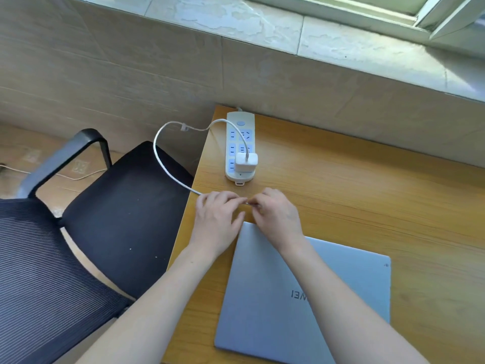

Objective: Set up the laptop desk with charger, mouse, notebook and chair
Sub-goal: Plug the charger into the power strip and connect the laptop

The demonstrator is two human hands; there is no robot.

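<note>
Left hand [217, 219] and right hand [278, 216] pinch the charger cable [160, 164] end together (fingers clamped), readying it beside the closed laptop [262, 298] for plugging.

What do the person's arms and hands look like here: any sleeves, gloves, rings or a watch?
Both arms are bare as far up as the picture shows, with no sleeves in view. The left hand and the right hand wear no gloves. No watch, bracelet or ring shows on either wrist or on the fingers that can be seen. The nails look short and unpainted.
</note>
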